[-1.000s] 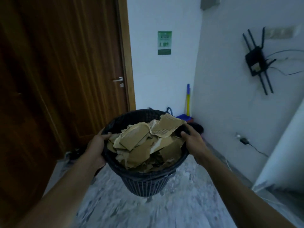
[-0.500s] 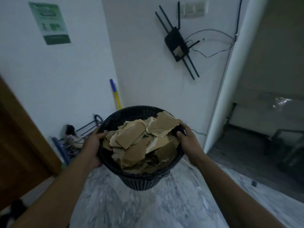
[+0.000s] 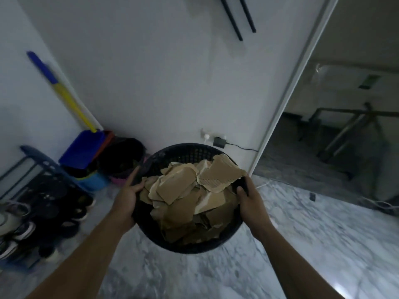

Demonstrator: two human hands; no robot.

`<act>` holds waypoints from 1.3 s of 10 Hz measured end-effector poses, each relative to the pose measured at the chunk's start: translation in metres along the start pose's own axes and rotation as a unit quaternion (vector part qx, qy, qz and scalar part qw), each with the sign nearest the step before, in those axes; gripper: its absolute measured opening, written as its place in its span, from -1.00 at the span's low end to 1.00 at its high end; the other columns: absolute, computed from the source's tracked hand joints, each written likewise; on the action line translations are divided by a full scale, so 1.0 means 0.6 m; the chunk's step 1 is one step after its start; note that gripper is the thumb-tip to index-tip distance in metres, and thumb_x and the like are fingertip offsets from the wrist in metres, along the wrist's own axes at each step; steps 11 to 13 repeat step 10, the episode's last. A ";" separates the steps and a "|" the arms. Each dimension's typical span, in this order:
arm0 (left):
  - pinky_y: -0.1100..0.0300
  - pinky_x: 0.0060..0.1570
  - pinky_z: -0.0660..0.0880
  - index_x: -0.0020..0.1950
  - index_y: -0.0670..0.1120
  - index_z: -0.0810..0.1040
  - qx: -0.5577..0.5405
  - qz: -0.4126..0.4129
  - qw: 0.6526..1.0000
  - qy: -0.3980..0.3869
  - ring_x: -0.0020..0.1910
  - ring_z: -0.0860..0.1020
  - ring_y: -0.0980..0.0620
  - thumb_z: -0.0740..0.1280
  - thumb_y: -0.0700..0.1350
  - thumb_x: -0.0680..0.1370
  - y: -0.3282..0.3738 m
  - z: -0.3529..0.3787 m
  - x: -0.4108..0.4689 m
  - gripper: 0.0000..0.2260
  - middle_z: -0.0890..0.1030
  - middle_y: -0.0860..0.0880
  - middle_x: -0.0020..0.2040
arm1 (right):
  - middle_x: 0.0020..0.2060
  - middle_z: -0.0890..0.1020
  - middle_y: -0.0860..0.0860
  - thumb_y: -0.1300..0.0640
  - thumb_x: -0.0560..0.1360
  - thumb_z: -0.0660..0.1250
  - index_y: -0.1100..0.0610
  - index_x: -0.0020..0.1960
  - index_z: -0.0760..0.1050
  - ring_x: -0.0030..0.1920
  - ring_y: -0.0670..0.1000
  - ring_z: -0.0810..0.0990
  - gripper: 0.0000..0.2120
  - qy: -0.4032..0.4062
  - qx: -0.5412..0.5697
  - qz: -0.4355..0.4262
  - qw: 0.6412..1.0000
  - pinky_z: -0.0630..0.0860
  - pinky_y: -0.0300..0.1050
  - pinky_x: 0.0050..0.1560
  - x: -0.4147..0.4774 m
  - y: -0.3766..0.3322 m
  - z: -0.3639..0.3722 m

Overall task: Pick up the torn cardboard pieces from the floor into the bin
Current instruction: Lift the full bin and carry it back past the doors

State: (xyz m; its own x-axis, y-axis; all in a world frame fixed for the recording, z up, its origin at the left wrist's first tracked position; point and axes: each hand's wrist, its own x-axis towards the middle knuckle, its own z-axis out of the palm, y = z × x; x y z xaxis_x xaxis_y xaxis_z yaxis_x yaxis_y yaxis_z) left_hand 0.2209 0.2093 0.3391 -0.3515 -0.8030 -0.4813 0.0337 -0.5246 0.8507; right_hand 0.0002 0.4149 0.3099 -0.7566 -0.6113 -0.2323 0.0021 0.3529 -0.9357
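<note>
A round black plastic bin (image 3: 183, 152) hangs in the air above the marble floor, carried between both hands. It is heaped with several torn brown cardboard pieces (image 3: 185, 195). My left hand (image 3: 127, 195) grips the bin's left rim, thumb curled over the edge. My right hand (image 3: 250, 199) grips the right rim the same way. The bin's lower wall is hidden under the rim and my arms.
The white wall stands close ahead, with a plugged-in adapter (image 3: 219, 141) low on it. In the left corner stand a blue dustpan with a yellow handle (image 3: 82, 147), a dark bucket (image 3: 123, 156) and a shoe rack (image 3: 41, 190). An open doorway (image 3: 336, 130) lies to the right.
The view has swung right and tipped down, from the wooden door to the wall corner. The bin is lower and nearer the wall. Both hands keep their hold on the rim.
</note>
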 end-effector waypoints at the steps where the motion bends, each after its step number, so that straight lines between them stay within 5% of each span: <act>1: -0.13 0.20 0.53 0.40 0.13 0.52 0.050 -0.031 0.998 -0.035 0.23 0.60 -0.23 0.22 -0.25 0.66 -0.077 -0.004 0.153 -0.61 0.60 -0.14 0.32 | 0.42 0.47 -0.06 0.12 0.72 0.09 -0.13 0.57 0.25 0.32 -0.02 0.49 -0.56 0.049 0.015 0.056 0.997 0.47 -0.20 0.15 0.069 0.098 0.048; 2: -0.12 0.14 0.57 0.51 0.11 0.43 0.073 -0.055 0.993 -0.072 0.22 0.62 -0.22 0.22 -0.25 0.66 -0.164 -0.008 0.283 -0.54 0.61 -0.11 0.32 | 0.23 0.58 -0.21 0.14 0.73 0.08 -0.22 0.44 0.37 0.17 -0.18 0.56 -0.62 0.099 0.036 0.078 0.991 0.48 -0.30 0.00 0.124 0.196 0.095; 3: -0.09 0.15 0.57 0.52 0.12 0.42 0.090 -0.069 0.989 -0.094 0.19 0.64 -0.17 0.21 -0.25 0.67 -0.291 -0.006 0.436 -0.54 0.64 -0.07 0.29 | 0.21 0.56 -0.30 0.15 0.73 0.08 -0.28 0.44 0.31 0.27 -0.11 0.53 -0.59 0.145 0.040 0.077 0.986 0.49 -0.16 0.20 0.211 0.344 0.162; 4: -0.09 0.20 0.55 0.51 0.13 0.43 0.094 -0.077 0.988 -0.091 0.20 0.63 -0.16 0.19 -0.25 0.67 -0.426 -0.022 0.564 -0.54 0.63 -0.06 0.29 | 0.35 0.52 -0.17 0.14 0.72 0.09 -0.19 0.54 0.28 0.34 -0.09 0.49 -0.56 0.148 0.012 0.059 0.987 0.44 -0.01 0.38 0.285 0.507 0.218; 6: 0.00 0.09 0.59 0.48 0.08 0.45 0.108 -0.064 0.987 -0.099 0.18 0.64 -0.12 0.16 -0.28 0.67 -0.636 -0.035 0.741 -0.56 0.63 -0.06 0.28 | 0.19 0.63 -0.18 0.08 0.69 0.12 -0.25 0.37 0.45 0.18 -0.10 0.59 -0.65 0.176 -0.007 0.047 0.983 0.53 0.15 0.27 0.423 0.740 0.277; 7: -0.07 0.18 0.59 0.50 0.06 0.46 0.149 -0.019 0.983 -0.108 0.21 0.63 -0.13 0.21 -0.27 0.63 -0.693 -0.025 0.807 -0.54 0.64 -0.06 0.29 | 0.41 0.50 -0.05 0.09 0.69 0.13 -0.04 0.56 0.30 0.38 -0.05 0.47 -0.56 0.202 -0.004 0.033 0.979 0.43 -0.01 0.40 0.475 0.805 0.281; 8: -0.04 0.14 0.62 0.44 0.07 0.49 0.188 0.037 0.975 -0.116 0.16 0.65 -0.09 0.25 -0.25 0.60 -0.703 -0.007 0.848 -0.56 0.66 -0.04 0.23 | 0.39 0.47 -0.09 0.12 0.70 0.13 0.03 0.60 0.23 0.28 -0.19 0.50 -0.54 0.202 0.009 0.015 0.979 0.44 -0.31 0.26 0.519 0.827 0.269; 9: -0.05 0.14 0.62 0.37 0.11 0.52 0.197 0.052 0.973 -0.114 0.13 0.66 -0.06 0.24 -0.26 0.61 -0.693 0.012 0.874 -0.60 0.67 -0.01 0.19 | 0.34 0.47 -0.12 0.11 0.71 0.11 0.02 0.60 0.20 0.21 -0.25 0.51 -0.54 0.190 -0.005 0.014 0.982 0.45 -0.36 0.24 0.549 0.818 0.266; 10: -0.06 0.18 0.60 0.42 0.10 0.53 0.234 0.059 0.964 -0.113 0.14 0.65 -0.03 0.30 -0.24 0.59 -0.672 0.022 0.886 -0.57 0.67 0.02 0.20 | 0.46 0.41 -0.07 0.02 0.70 0.12 -0.06 0.62 0.14 0.41 -0.07 0.42 -0.50 0.172 -0.003 0.027 0.985 0.38 -0.02 0.45 0.569 0.805 0.265; 13: -0.06 0.18 0.60 0.42 0.10 0.53 0.234 0.059 0.964 -0.113 0.14 0.65 -0.03 0.30 -0.24 0.59 -0.672 0.022 0.886 -0.57 0.67 0.02 0.20 | 0.46 0.41 -0.07 0.02 0.70 0.12 -0.06 0.62 0.14 0.41 -0.07 0.42 -0.50 0.172 -0.003 0.027 0.985 0.38 -0.02 0.45 0.569 0.805 0.265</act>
